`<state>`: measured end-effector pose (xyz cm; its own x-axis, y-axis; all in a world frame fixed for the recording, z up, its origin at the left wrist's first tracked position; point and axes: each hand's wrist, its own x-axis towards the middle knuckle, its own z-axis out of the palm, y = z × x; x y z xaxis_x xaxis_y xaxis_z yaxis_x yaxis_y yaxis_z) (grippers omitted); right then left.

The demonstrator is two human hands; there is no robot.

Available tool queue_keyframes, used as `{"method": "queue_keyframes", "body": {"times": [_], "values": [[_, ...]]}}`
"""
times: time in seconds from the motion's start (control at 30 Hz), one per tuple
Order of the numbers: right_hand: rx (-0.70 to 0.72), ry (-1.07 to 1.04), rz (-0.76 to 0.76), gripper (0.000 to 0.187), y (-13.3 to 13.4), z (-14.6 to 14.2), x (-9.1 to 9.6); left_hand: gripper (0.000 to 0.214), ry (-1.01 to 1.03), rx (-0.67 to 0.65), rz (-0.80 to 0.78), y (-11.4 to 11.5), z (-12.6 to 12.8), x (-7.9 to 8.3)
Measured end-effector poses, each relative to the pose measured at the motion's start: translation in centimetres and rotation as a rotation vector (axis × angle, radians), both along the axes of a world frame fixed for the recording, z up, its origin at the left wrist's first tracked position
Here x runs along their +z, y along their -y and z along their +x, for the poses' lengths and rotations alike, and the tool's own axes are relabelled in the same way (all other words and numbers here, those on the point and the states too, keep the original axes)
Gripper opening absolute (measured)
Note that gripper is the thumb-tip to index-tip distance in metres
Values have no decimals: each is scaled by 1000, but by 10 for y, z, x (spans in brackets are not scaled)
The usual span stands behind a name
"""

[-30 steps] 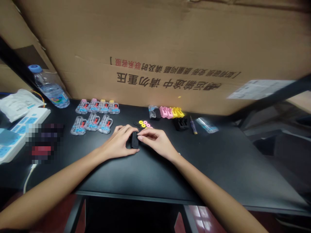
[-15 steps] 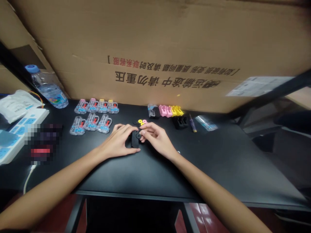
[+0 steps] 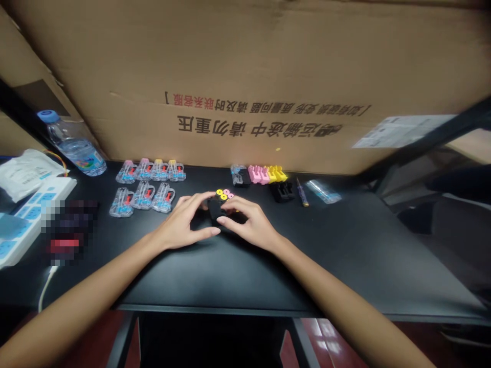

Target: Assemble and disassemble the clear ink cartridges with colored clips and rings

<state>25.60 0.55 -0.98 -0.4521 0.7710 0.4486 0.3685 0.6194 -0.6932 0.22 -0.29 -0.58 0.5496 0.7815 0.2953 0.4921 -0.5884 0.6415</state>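
A small black plastic block (image 3: 215,210) sits between my two hands at the middle of the table. My right hand (image 3: 251,220) grips its right side, thumb at the near end and fingers bent over the far part. My left hand (image 3: 186,222) is open around the block's left side. Its thumb is stretched out in front, apart from the block, and its fingertips are close to the far end; whether they touch cannot be made out. Just beyond the block lie yellow rings (image 3: 219,192) and pink rings (image 3: 226,192), partly hidden by my right fingers.
Several clear plastic assemblies (image 3: 143,194) stand in two rows at left. Behind on the right are a clear-and-black piece (image 3: 240,176), pink holders (image 3: 258,174), yellow holders (image 3: 276,174), black holders (image 3: 283,191), a screwdriver (image 3: 302,194) and a plastic bag (image 3: 324,191). A bottle (image 3: 82,153) and power strip (image 3: 38,214) stand left.
The round black disc that showed on the block is hidden now. My right thumb has come down onto the block's near end, and my left thumb has come away from it.
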Motion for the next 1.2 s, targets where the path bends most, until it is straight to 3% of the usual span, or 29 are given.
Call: {"method": "queue_keyframes", "body": {"times": [0.07, 0.23, 0.5, 0.73, 0.97, 1.2], "values": [[-30, -3, -61, 19, 1, -2, -1, 83, -3, -10, 55, 0, -1, 3], [-16, 9, -147, 21, 1, -5, 2, 74, -17, -5, 128, -2, -2, 5], [-214, 202, 56, 24, -13, 18, 3, 68, -88, 78, 133, -8, -4, -2], [-111, 508, 182, 17, -16, 20, -9, 67, -96, 122, 123, -11, -3, -2], [71, 396, 135, 13, -9, 11, -8, 65, -114, 111, 100, -13, -7, -4], [64, 420, 111, 28, -4, 10, -6, 65, -110, 108, 89, -14, -8, -5]]}}
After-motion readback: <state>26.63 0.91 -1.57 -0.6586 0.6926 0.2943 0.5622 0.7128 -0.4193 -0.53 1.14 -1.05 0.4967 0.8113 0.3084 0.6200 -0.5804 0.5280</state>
